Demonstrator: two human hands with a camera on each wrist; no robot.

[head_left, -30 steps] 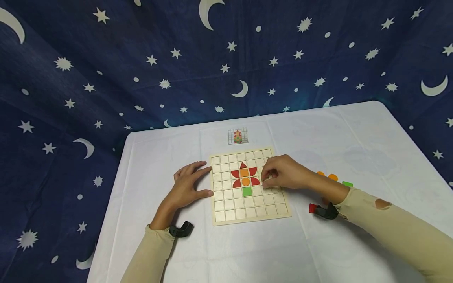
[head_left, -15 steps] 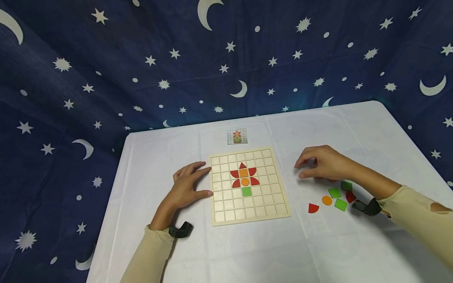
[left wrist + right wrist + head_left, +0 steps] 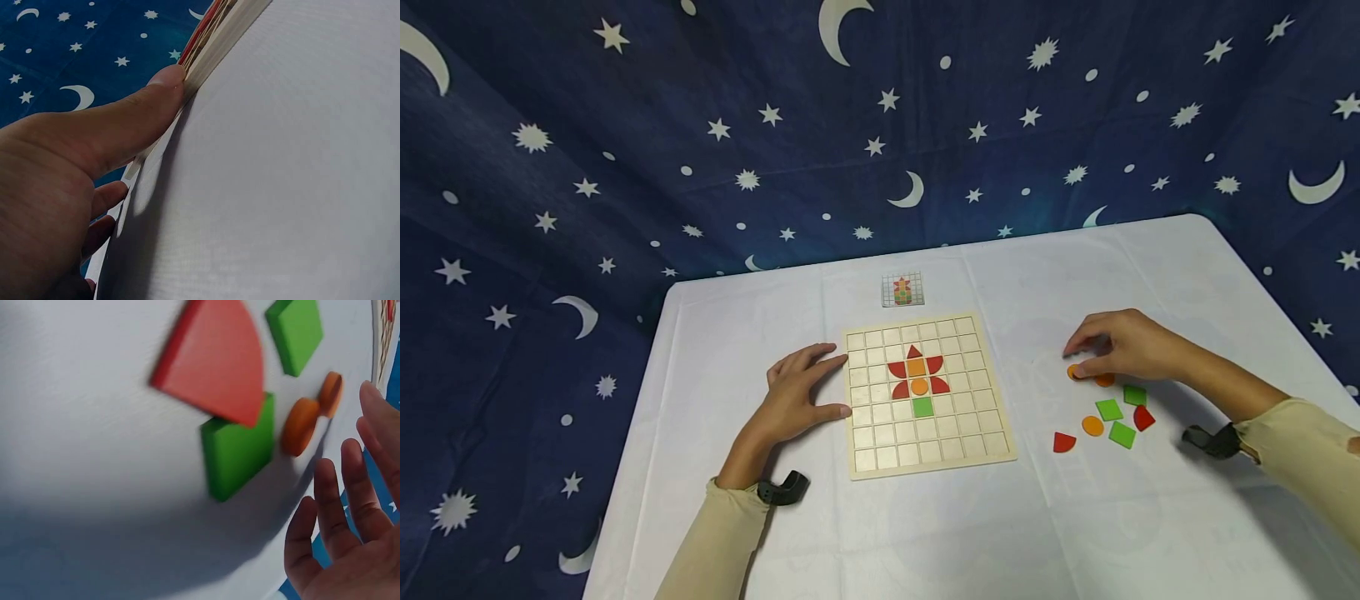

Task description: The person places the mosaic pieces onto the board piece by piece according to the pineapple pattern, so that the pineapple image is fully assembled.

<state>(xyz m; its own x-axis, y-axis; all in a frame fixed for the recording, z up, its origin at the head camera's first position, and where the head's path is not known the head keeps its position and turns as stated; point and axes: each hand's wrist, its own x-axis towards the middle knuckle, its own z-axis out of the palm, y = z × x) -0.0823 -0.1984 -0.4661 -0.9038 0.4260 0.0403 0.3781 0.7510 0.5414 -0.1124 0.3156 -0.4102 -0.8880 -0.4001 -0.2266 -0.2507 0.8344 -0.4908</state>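
Observation:
A pale wooden grid board (image 3: 880, 457) lies on the table, bearing red pieces, an orange square (image 3: 917, 367), an orange disc (image 3: 920, 386) and a green square (image 3: 922, 407). My left hand (image 3: 793, 396) touches the board's left edge with thumb and fingertips spread; the left wrist view shows its thumb (image 3: 134, 119) against the edge. Over the loose pieces, my right hand (image 3: 1127, 343) has its thumb overlapping an orange disc (image 3: 1072, 372) in the head view. In the right wrist view its fingers (image 3: 331, 506) are loosely extended, apart from the orange discs (image 3: 300, 427).
Near the right hand lie green squares (image 3: 1122, 434), red quarter-circles (image 3: 1063, 442) and another orange disc (image 3: 1092, 426). A small pattern card (image 3: 902, 289) sits behind the board. A star-and-moon cloth (image 3: 775, 167) hangs behind the white table (image 3: 955, 533).
My right hand has moved right from over the board to the loose pieces, uncovering the grid. My left hand stays at the board's edge.

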